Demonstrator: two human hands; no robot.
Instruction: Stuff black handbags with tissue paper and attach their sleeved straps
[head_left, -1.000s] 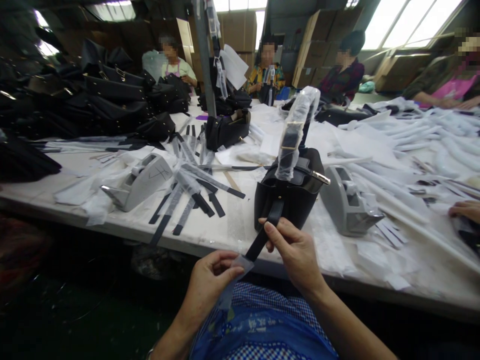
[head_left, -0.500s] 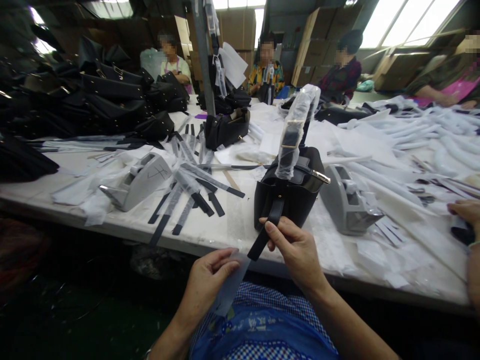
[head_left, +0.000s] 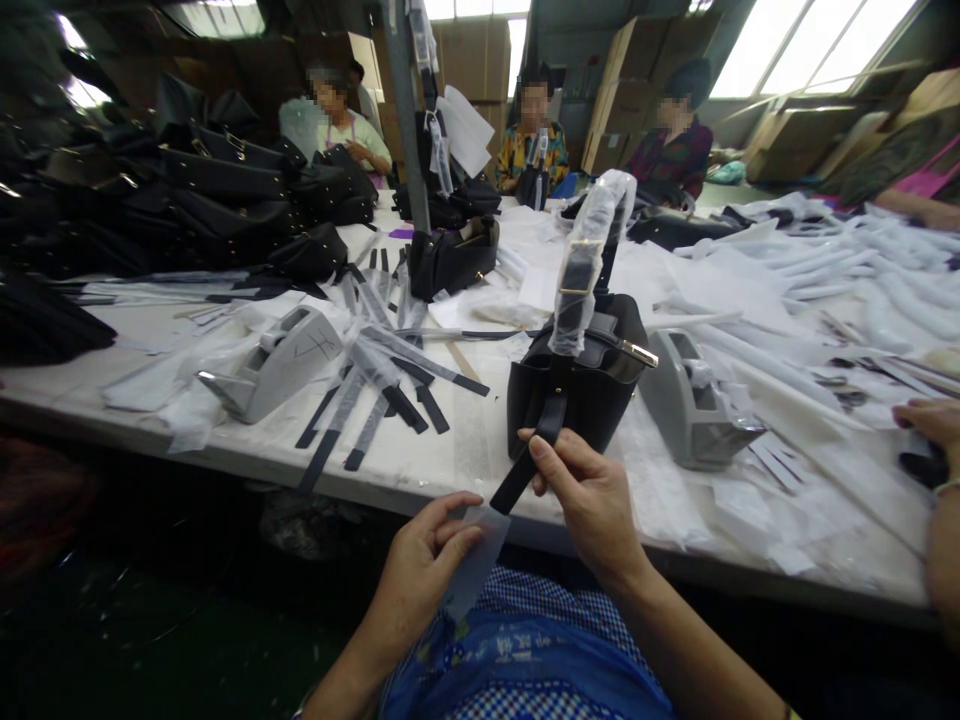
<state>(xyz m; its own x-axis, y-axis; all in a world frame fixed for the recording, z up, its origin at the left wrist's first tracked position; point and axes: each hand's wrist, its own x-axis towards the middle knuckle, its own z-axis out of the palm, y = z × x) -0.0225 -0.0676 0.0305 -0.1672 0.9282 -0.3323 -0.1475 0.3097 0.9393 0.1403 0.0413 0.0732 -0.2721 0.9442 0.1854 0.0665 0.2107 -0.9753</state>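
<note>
Strap end about to be sleeved, wrapping not yet begun on it

Nearest the camera, a thin clear plastic sleeve is pinched between thumb and fingers of the left hand, its open top held just at the free tip of the black strap; the strap end appears still bare, so the covering is judged barely started. Just above, the strap is gripped between thumb and forefinger of the right hand and held taut, slanting down towards the left hand. The strap is attached to the black handbag, which stands upright on the table edge directly beyond both hands. Further up, the handbag's handle is already seen wrapped in plastic. A grey tape dispenser stands just beside the handbag.
</note>
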